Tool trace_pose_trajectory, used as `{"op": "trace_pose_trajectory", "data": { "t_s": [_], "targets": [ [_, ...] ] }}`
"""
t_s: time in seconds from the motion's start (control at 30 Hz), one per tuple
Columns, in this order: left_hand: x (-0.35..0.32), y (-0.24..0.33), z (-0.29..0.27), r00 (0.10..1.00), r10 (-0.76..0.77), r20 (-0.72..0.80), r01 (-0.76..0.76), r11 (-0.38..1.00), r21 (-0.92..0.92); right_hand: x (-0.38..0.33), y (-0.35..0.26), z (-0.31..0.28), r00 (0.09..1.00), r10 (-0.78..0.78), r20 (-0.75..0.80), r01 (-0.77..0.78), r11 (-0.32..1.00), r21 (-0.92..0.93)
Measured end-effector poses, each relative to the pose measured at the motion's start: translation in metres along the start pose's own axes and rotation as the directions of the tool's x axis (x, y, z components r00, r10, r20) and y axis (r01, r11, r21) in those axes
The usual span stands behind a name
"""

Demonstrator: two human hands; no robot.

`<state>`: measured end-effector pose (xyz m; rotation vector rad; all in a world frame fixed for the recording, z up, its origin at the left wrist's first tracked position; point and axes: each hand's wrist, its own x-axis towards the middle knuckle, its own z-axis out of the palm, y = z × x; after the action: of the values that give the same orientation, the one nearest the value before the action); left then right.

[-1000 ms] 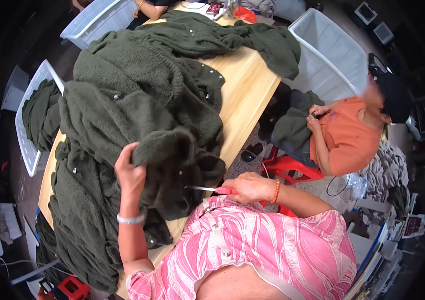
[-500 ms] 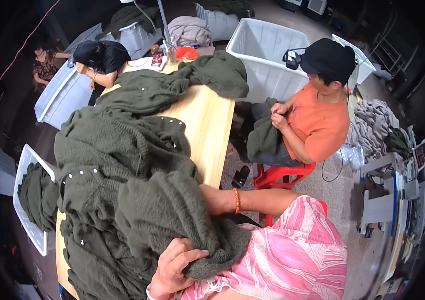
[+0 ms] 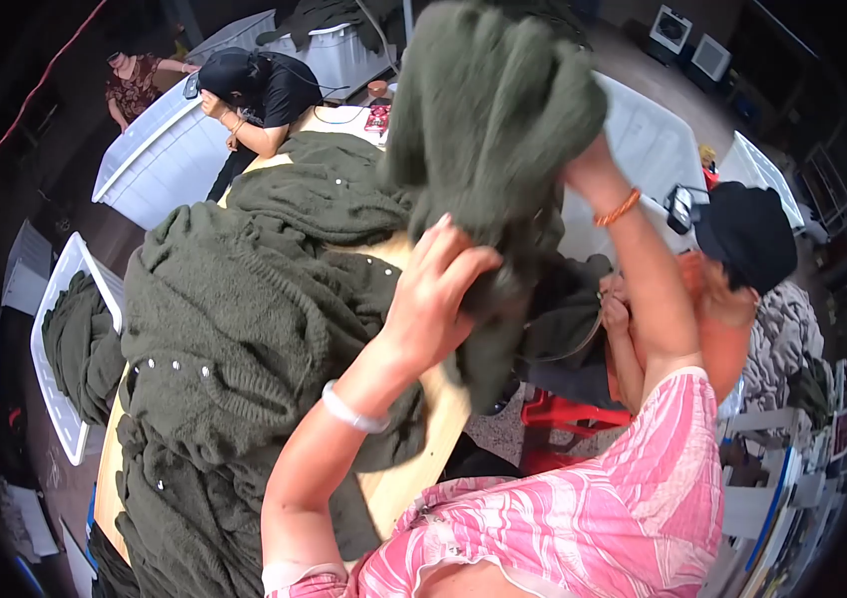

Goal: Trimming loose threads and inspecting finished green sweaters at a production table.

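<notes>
A dark green knit garment (image 3: pixel 493 110) hangs raised above the table's right side, bunched and slightly blurred. My right hand (image 3: pixel 591 164), with an orange bead bracelet at the wrist, grips its right edge; the fingertips are hidden in the cloth. Against the lower left part of the garment is my left hand (image 3: pixel 433 299), wearing a white bracelet, its fingers apart and slightly bent. Beneath and to the left, a heap of similar green knit garments (image 3: pixel 234 289) with pale buttons covers much of the wooden table (image 3: pixel 433 419).
Close on the right sits a co-worker in an orange top (image 3: pixel 707 329), handling dark cloth on a red stool (image 3: pixel 568 414). White bins (image 3: pixel 159 159) stand around the table; one at left (image 3: pixel 74 399) holds green garments. Another person in black (image 3: pixel 279 90) leans over the far end.
Both my hands have risen away from my lap, lifting the green garment up and forward over the table. My left hand's fingers have come off their pinch on the cloth. The view has shifted.
</notes>
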<state>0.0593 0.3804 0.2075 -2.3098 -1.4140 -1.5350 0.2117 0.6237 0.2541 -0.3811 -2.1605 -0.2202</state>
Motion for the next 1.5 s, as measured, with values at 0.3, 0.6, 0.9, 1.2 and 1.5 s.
{"op": "trace_pose_trajectory", "data": {
  "t_s": [0.3,0.6,0.9,1.2,1.5],
  "targets": [
    [0.065,-0.164,0.114,0.989,-0.1,-0.108,0.104,0.994,0.034,-0.03,0.153,0.123,0.979,0.021,0.202,0.052,0.936,-0.347],
    [-0.093,-0.155,0.094,0.824,-0.552,0.129,0.544,0.834,0.095,-0.236,0.032,0.159,0.229,0.574,0.786,-0.718,0.645,-0.262],
    [-0.188,-0.048,-0.097,0.525,-0.338,-0.781,0.844,0.093,0.528,-0.206,-0.083,0.109,0.444,0.452,0.774,-0.731,0.682,0.022],
    [-0.282,-0.067,-0.168,0.637,-0.471,-0.61,0.714,0.063,0.697,-0.083,-0.246,0.072,0.564,-0.158,0.811,-0.518,0.697,0.496],
    [-0.316,-0.093,-0.169,0.698,-0.567,-0.437,0.652,0.254,0.714,-0.03,-0.353,0.1,0.457,-0.261,0.85,-0.276,0.867,0.415]
  ]
}}
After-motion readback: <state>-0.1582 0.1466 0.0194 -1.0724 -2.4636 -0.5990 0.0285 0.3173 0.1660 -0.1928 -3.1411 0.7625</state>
